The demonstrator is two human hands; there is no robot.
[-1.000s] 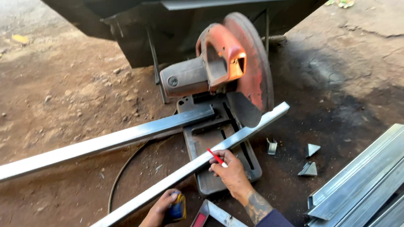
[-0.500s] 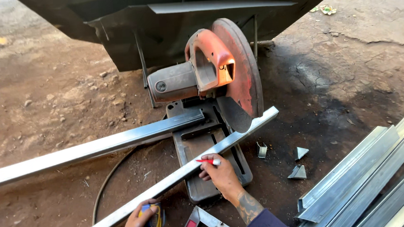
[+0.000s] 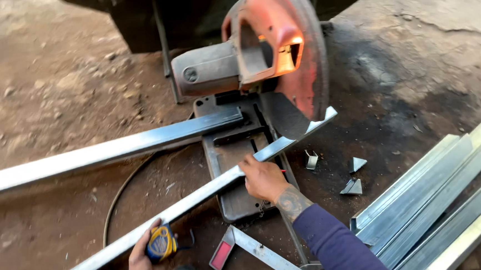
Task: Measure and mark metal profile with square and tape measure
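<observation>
Tube (image 3: 200, 196) lies slanted across the saw (image 3: 269, 66) base under the raised blade, your right hand (image 3: 262, 178) pinching a red marker against it while your left hand (image 3: 145, 263) clasps the tape (image 3: 161, 242) alongside.

Right forearm (image 3: 336, 240): dark navy sleeve, tattooed wrist; left arm apparently bare.

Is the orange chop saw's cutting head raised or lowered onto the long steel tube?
Raised. The orange chop saw is tilted up, its disc edge clear above the long steel tube lying across the base.
</observation>
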